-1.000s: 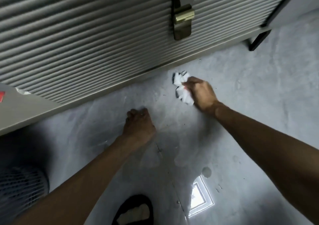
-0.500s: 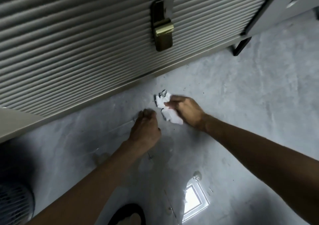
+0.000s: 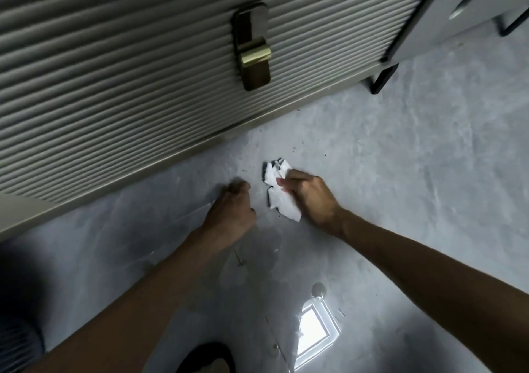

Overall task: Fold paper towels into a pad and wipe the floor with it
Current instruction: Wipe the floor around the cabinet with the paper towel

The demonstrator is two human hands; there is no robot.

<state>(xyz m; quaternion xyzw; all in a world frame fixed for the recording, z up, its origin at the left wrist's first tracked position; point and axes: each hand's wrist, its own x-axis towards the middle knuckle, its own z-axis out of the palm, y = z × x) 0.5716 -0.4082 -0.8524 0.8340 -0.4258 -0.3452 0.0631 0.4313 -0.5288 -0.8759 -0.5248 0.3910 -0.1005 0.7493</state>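
A crumpled white paper towel pad [image 3: 279,190] lies against the grey floor [image 3: 386,186] a little in front of the ribbed cabinet. My right hand [image 3: 310,196] grips the pad from its right side, fingers curled over it. My left hand [image 3: 232,210] rests on the floor just left of the pad, its fingers curled under and holding nothing; a narrow gap of floor separates it from the pad. Dark specks dot the floor beyond the pad.
A ribbed cabinet front [image 3: 128,86] with a brass latch [image 3: 253,49] runs across the top. A black furniture leg [image 3: 382,82] stands at the upper right. A bright window reflection [image 3: 315,334] shines on the floor. A dark slipper [image 3: 209,359] shows at the bottom edge.
My right hand has dragged the pad along the floor toward my left hand, so the gap between them has narrowed. The left hand has stayed planted on the floor.
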